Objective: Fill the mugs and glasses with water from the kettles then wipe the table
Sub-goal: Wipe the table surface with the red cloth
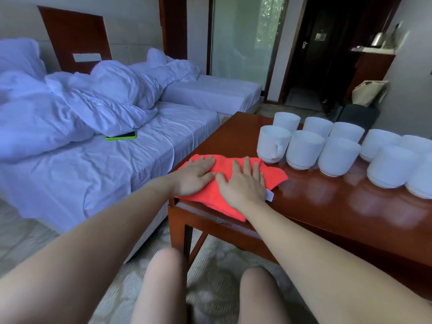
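Note:
A red cloth (224,167) lies spread on the near left corner of the dark wooden table (327,202). Both hands press flat on it, fingers straight: my left hand (195,175) on its left part, my right hand (243,183) on its middle. A small white tag sticks out of the cloth by my right wrist. Several white mugs (304,148) stand in rows along the far and right side of the table, close behind the cloth. Their contents are hidden from this angle. A metal kettle (377,39) sits on a far counter at the back right.
An unmade bed (105,127) with white bedding runs along the table's left, with a green-cased phone (121,136) on it. My knees are below the table's front edge. A dark case and a beige bag (368,92) stand on the floor beyond the mugs.

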Available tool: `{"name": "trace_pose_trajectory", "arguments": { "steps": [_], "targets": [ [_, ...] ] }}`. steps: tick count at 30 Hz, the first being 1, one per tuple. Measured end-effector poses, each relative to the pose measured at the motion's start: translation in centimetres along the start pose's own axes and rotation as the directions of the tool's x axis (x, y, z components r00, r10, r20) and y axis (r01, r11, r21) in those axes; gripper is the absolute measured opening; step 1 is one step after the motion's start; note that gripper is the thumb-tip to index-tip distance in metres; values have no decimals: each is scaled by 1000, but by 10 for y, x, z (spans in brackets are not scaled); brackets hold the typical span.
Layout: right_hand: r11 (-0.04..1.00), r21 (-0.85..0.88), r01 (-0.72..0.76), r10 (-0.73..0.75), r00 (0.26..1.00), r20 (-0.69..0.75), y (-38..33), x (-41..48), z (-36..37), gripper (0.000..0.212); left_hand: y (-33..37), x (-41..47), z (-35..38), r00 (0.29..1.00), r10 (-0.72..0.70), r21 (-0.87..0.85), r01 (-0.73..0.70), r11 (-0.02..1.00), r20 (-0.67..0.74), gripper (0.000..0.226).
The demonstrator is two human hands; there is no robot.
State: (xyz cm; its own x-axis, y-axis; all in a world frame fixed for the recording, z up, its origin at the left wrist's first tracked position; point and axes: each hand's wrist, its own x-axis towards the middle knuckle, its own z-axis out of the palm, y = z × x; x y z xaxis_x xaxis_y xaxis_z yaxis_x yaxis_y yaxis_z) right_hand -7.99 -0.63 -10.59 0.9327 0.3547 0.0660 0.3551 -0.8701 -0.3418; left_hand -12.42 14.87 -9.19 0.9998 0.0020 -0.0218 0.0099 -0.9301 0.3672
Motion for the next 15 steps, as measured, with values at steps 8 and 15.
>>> {"name": "trace_pose_trajectory", "arguments": {
  "steps": [8,15],
  "targets": [
    [999,-40,30,-26,995,101,-8,30,-3,67,-11,20,-1,998,-30,88,26,996,54,58],
    [999,-34,3,0,996,84,-21,64,4,66,-31,54,-11,997,-42,117,34,993,64,59]
  ]
}}
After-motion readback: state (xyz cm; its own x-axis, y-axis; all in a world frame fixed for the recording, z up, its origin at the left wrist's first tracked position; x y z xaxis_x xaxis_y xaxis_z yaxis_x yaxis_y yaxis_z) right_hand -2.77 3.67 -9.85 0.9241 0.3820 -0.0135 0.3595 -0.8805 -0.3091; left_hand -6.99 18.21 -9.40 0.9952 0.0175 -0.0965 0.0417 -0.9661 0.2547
